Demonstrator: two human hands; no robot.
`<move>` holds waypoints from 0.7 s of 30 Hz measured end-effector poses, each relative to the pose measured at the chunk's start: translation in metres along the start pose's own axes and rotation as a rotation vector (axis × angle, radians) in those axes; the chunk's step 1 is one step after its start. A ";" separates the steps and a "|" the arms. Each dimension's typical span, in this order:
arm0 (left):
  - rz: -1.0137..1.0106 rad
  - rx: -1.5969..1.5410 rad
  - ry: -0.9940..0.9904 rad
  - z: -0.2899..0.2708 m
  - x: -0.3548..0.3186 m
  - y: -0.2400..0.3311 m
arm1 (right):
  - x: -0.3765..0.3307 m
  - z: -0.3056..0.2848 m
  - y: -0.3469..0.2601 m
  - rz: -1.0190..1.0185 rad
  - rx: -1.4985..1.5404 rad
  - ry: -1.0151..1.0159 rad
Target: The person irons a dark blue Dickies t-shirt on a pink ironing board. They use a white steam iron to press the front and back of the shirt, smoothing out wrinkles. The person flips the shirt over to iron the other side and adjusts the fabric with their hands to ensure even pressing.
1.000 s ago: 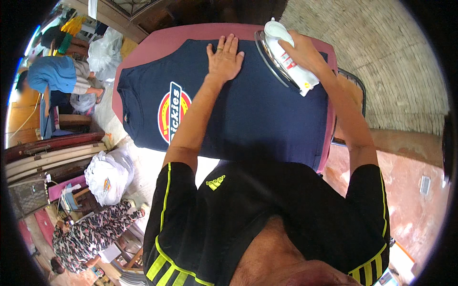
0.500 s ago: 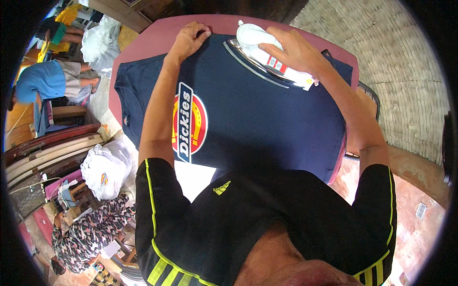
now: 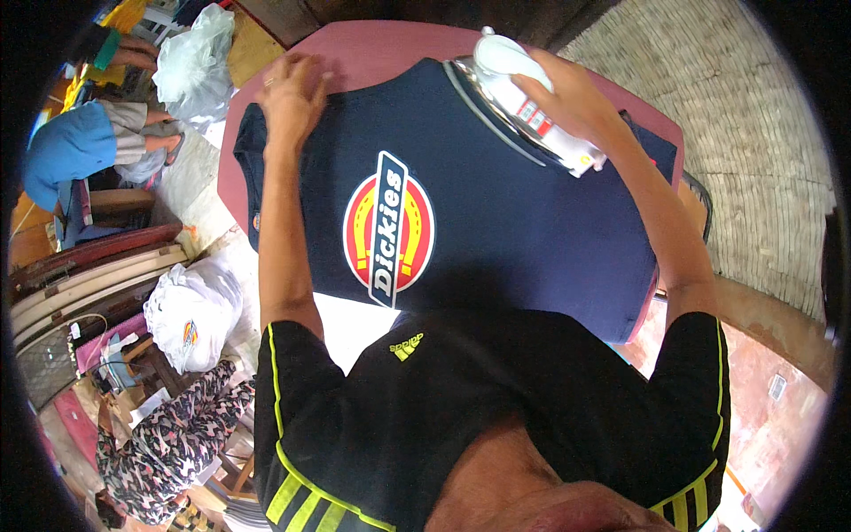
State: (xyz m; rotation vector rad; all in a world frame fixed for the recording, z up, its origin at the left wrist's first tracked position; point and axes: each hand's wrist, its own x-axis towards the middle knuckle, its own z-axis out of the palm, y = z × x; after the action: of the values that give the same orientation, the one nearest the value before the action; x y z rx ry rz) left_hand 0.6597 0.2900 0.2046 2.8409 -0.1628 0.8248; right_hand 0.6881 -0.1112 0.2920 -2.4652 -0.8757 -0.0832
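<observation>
A navy T-shirt (image 3: 505, 222) lies spread over a maroon padded ironing board (image 3: 372, 46), its neck toward the left. A round red and yellow print with a slanted dark label marks its chest. My right hand (image 3: 576, 93) grips the handle of a white and chrome iron (image 3: 532, 120), which rests on the shirt's far right part. Over the far left of the shirt, near its sleeve, is my left hand (image 3: 292, 99). Its fingers look apart and slightly blurred, with nothing seen in them.
At the left, a white cloth bundle (image 3: 193, 310) and a clear plastic bag (image 3: 191, 66) sit on the floor. One person in blue (image 3: 75, 151) and another in patterned clothes (image 3: 168, 443) are nearby. A woven mat wall (image 3: 709, 133) stands at the right.
My left hand has left the shirt's far edge, shifting left and slightly nearer. The shirt's print appears farther right, and its far edge has changed shape. The iron stays in my right hand.
</observation>
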 end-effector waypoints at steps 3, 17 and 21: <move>-0.288 0.275 0.025 -0.027 -0.028 -0.058 | -0.006 -0.006 -0.004 0.077 0.035 -0.017; -0.466 -0.215 -0.011 -0.021 -0.048 -0.114 | 0.094 0.046 -0.063 -0.405 -0.079 -0.232; -0.449 -0.212 0.087 -0.020 -0.051 -0.115 | 0.130 0.074 -0.103 -0.455 -0.056 -0.252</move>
State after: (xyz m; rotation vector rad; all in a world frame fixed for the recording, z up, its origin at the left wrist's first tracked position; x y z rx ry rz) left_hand 0.6240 0.4093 0.1772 2.4919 0.3645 0.7733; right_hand 0.7202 0.0669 0.3032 -2.3114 -1.5514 0.0463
